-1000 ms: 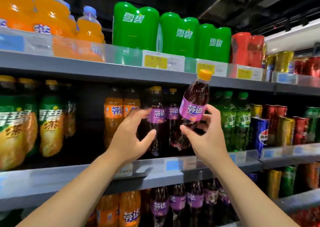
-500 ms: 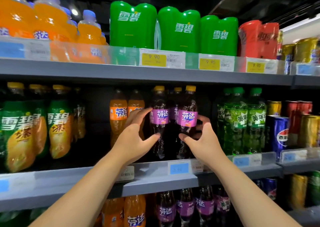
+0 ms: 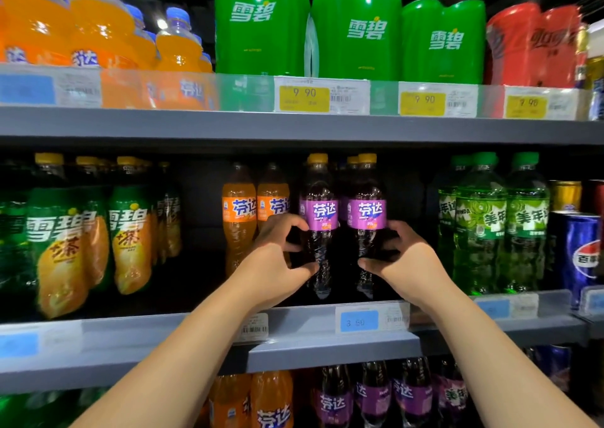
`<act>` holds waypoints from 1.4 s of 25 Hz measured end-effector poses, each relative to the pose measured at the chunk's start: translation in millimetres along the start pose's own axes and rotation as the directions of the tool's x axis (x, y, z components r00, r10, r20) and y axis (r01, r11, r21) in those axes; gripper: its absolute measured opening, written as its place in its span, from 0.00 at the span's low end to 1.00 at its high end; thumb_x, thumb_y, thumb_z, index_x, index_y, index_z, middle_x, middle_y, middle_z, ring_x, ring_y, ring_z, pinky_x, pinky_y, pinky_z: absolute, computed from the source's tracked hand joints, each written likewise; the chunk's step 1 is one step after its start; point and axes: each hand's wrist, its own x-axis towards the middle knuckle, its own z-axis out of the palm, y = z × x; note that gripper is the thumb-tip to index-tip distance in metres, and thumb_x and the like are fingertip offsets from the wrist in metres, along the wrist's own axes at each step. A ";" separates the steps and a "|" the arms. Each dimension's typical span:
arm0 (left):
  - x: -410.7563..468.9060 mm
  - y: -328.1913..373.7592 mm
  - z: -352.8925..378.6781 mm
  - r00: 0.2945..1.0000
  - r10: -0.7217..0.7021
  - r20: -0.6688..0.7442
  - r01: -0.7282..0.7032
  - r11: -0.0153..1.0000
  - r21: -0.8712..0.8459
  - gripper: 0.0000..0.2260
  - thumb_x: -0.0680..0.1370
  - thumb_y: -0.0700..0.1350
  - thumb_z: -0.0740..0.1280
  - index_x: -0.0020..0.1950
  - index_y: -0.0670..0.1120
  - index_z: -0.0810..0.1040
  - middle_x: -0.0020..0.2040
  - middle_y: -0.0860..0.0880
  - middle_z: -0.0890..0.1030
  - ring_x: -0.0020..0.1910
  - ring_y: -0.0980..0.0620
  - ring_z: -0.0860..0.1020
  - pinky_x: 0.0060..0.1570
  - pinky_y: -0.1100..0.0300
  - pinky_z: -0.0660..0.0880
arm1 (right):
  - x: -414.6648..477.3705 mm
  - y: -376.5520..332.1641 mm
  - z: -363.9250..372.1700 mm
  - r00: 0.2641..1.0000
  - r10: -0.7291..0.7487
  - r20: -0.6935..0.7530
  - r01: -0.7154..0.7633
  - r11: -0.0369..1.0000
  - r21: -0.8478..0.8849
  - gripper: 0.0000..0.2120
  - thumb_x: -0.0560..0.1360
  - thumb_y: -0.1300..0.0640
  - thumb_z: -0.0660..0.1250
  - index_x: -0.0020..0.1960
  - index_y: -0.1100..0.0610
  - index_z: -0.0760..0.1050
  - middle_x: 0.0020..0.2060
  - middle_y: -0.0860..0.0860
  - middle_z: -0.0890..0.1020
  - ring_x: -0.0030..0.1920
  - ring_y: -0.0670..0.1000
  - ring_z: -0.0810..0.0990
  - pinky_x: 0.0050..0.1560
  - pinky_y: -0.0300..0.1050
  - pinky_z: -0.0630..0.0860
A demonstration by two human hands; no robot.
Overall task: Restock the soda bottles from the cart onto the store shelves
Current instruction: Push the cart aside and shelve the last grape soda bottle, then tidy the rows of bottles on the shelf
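Head view, the only one. Step in hand: seating and straightening grape bottles on the grey metal middle shelf (image 3: 294, 339). The left hand (image 3: 277, 264) curls round the left dark purple plastic soda bottle with a yellow cap and purple label (image 3: 318, 225), thumb low on its ribbed waist, fingers at the label's left edge. The right hand (image 3: 402, 261) wraps the matching right purple bottle (image 3: 366, 221) the same way from its right side. Both hands grasp, neither is released. Both bottles stand upright, just beside each other, bases hidden behind the shelf's clear front lip.

Taking the blue price tag (image 3: 359, 321) as landmark: the two bottles stand right above it, orange soda bottles (image 3: 240, 218) above-left, green soda bottles (image 3: 480, 225) above-right, a blue cola can (image 3: 583, 254) far right. The cart is not in view.

Next move, likely: let go once labels face front, then draw both hands out without clipping neighbours, and go for more stock.

Materials: thin clear PET, pinched ribbed waist, glossy film labels; probably slippery and easy to dent, tall and narrow so tippy. The shelf looks like painted metal, hard and flat.
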 end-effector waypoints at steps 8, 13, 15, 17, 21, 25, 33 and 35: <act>-0.8 3.5 -0.1 1.000 0.005 -0.012 -0.004 0.999 0.046 0.24 0.75 0.49 0.75 0.59 0.67 0.64 0.66 0.61 0.68 0.55 0.67 0.76 0.40 0.73 0.75 | -1.0 -2.8 -0.4 1.000 0.007 0.001 -0.007 1.000 -0.020 0.39 0.69 0.51 0.81 0.75 0.49 0.67 0.54 0.46 0.82 0.55 0.52 0.82 0.59 0.52 0.79; -3.2 5.4 -4.4 0.994 0.052 -0.095 -0.042 0.993 0.107 0.21 0.77 0.51 0.72 0.66 0.59 0.68 0.65 0.59 0.70 0.61 0.64 0.73 0.57 0.68 0.72 | -15.8 -12.5 -3.6 0.984 -0.059 -0.169 0.060 0.998 0.000 0.37 0.72 0.49 0.78 0.75 0.50 0.64 0.59 0.46 0.77 0.62 0.50 0.77 0.58 0.44 0.74; -6.2 7.2 -8.0 0.987 0.048 -0.151 -0.027 0.990 0.136 0.20 0.78 0.52 0.71 0.67 0.55 0.69 0.62 0.58 0.73 0.57 0.65 0.73 0.51 0.74 0.68 | -32.5 -17.7 -5.2 0.947 -0.175 -0.269 0.200 0.978 0.067 0.27 0.74 0.52 0.74 0.70 0.46 0.68 0.61 0.45 0.75 0.63 0.46 0.74 0.64 0.45 0.72; -15.8 11.8 -17.4 0.982 0.076 -0.172 -0.042 0.980 0.195 0.18 0.78 0.55 0.69 0.65 0.54 0.70 0.56 0.57 0.75 0.51 0.65 0.75 0.46 0.76 0.66 | -53.5 -24.8 -3.8 0.926 -0.277 -0.257 0.310 0.945 0.099 0.25 0.75 0.54 0.72 0.68 0.42 0.68 0.63 0.40 0.74 0.65 0.39 0.72 0.68 0.41 0.69; -52.4 20.3 -51.8 0.965 0.230 -0.126 -0.194 0.949 0.247 0.27 0.78 0.56 0.68 0.75 0.54 0.65 0.71 0.55 0.70 0.69 0.60 0.69 0.64 0.70 0.63 | -92.3 -48.6 2.9 0.917 -0.376 -0.132 0.391 0.913 0.117 0.27 0.75 0.53 0.72 0.71 0.41 0.69 0.65 0.32 0.72 0.68 0.33 0.70 0.65 0.27 0.67; -98.6 22.2 -95.0 0.947 0.298 -0.121 -0.257 0.928 0.269 0.27 0.77 0.56 0.66 0.75 0.51 0.66 0.72 0.54 0.70 0.71 0.58 0.68 0.69 0.65 0.65 | -126.7 -84.1 14.0 0.903 -0.425 -0.053 0.429 0.898 0.101 0.28 0.75 0.52 0.72 0.73 0.45 0.69 0.67 0.35 0.72 0.69 0.35 0.70 0.66 0.31 0.70; -186.1 -20.9 -186.5 0.961 0.240 -0.134 -0.191 0.933 0.304 0.26 0.77 0.52 0.68 0.73 0.45 0.70 0.71 0.50 0.71 0.70 0.54 0.69 0.68 0.70 0.62 | -193.2 -166.3 75.2 0.892 -0.453 0.004 0.452 0.890 0.062 0.27 0.75 0.47 0.70 0.72 0.42 0.69 0.67 0.36 0.73 0.69 0.36 0.70 0.65 0.32 0.70; -202.9 -36.3 -211.3 0.968 0.210 -0.138 -0.163 0.943 0.291 0.26 0.77 0.53 0.67 0.73 0.47 0.69 0.70 0.53 0.71 0.70 0.56 0.69 0.67 0.70 0.62 | -204.8 -185.0 95.4 0.897 -0.443 0.011 0.441 0.895 0.073 0.26 0.75 0.48 0.71 0.71 0.42 0.69 0.66 0.34 0.73 0.68 0.35 0.70 0.64 0.30 0.71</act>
